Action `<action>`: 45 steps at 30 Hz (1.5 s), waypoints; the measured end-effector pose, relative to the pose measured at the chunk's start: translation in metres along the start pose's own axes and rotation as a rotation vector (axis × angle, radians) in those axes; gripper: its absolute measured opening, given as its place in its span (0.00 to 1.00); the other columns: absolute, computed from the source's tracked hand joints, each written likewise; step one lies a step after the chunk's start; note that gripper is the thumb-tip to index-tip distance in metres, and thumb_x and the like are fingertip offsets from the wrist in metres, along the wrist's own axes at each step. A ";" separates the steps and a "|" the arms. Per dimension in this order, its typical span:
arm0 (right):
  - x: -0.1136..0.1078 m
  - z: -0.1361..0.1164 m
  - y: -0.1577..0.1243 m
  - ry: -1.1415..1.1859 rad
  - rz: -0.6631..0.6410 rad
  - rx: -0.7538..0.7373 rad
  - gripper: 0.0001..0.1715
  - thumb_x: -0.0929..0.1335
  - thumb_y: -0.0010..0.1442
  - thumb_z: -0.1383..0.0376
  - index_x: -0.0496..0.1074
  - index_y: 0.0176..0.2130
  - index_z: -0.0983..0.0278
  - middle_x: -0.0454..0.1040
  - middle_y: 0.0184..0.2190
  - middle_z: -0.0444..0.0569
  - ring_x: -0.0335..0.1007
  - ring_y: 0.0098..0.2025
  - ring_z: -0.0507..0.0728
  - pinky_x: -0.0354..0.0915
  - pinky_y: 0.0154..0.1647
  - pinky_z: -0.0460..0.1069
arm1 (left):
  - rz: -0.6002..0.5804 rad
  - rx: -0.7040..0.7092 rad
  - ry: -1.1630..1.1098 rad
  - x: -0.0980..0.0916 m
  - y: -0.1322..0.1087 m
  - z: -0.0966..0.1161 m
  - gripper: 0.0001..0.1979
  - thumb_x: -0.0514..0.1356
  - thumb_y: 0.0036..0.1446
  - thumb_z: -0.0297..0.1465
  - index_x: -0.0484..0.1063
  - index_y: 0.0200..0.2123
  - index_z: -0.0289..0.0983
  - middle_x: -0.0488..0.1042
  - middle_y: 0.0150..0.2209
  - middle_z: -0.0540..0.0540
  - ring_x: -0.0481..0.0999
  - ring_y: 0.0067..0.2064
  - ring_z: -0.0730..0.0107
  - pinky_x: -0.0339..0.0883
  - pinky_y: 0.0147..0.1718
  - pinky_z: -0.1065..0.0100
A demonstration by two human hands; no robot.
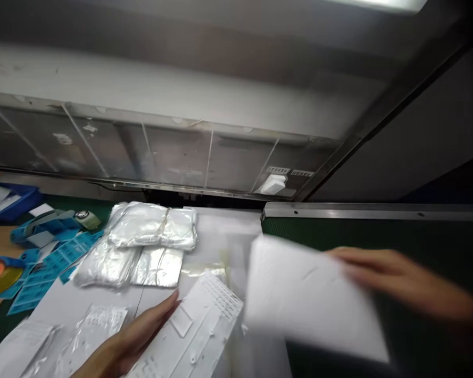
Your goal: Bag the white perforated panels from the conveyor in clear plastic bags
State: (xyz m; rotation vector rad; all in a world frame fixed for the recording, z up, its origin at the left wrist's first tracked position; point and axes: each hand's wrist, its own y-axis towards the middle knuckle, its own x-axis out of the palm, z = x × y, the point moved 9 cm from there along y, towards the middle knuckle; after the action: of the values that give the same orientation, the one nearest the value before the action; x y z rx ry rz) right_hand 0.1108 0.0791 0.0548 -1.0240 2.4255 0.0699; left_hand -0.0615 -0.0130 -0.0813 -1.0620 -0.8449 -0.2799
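Note:
My left hand (136, 333) is closed on the edge of a white plastic panel (199, 336) with rows of small slots, ribs and a rectangular outline. The panel is tilted, and its lower end runs out of the picture. To the right, my right hand (394, 275) pinches the edge of a flat white sheet (307, 299), perhaps foam. Motion smears both this hand and the sheet. A narrow gap parts the sheet from the panel. Just left of my left hand lies a slotted white part in clear plastic (90, 336).
Stacks of clear plastic bags (152, 226) lie on white paper behind my hands. Blue label sheets (55, 265), tape rolls (0, 275) and a blue bin (13, 199) are at left. A ribbed green surface (378, 231) with a metal rail (358, 211) extends right.

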 end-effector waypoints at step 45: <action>0.269 0.080 -0.041 -0.527 0.192 0.235 0.34 0.62 0.48 0.74 0.59 0.55 0.61 0.69 0.45 0.53 0.70 0.40 0.62 0.69 0.34 0.52 | 0.635 0.194 0.511 -0.186 0.034 -0.046 0.21 0.64 0.45 0.46 0.68 0.32 0.34 0.72 0.23 0.47 0.71 0.21 0.66 0.68 0.18 0.65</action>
State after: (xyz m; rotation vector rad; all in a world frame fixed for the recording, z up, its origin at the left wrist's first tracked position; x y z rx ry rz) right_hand 0.0147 -0.1087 -0.1350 -0.5752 1.9824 0.1027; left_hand -0.1430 -0.0699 -0.2483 -0.9624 -0.0543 0.0719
